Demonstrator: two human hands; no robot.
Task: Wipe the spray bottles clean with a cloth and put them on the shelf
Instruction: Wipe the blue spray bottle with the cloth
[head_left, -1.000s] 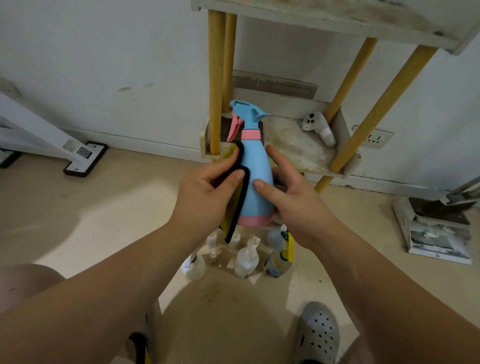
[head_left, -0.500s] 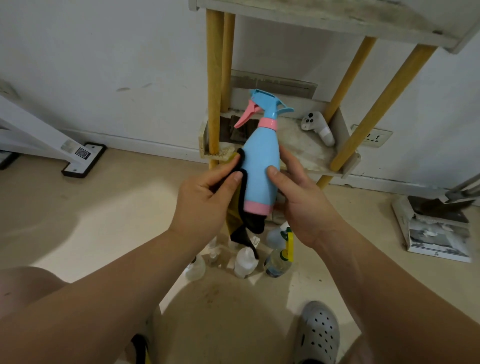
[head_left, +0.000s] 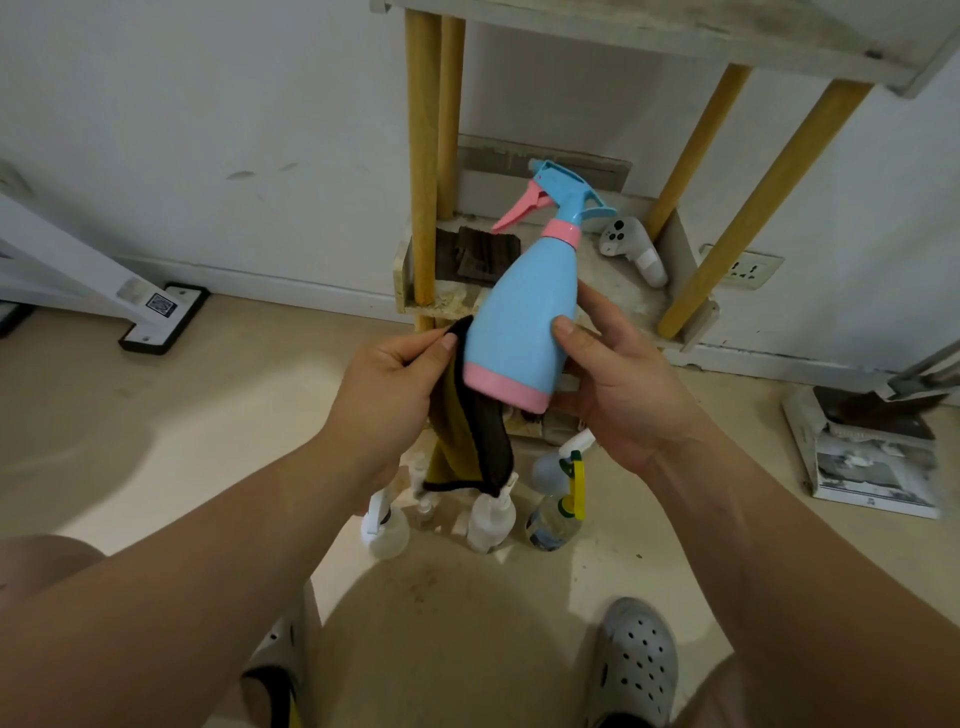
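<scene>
As held, bottle (head_left: 524, 306) nozzle-up, tilted right.

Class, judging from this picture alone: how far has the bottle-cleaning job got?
Done: no spray bottle shows on the shelf. In hand: the right hand holds the blue bottle; the left hand pinches the cloth beside it. Left: several bottles on the floor.

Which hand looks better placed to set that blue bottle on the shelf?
Probably the right hand: it already grips the blue bottle and is nearer the shelf. The left hand is busy pinching the cloth.
</scene>
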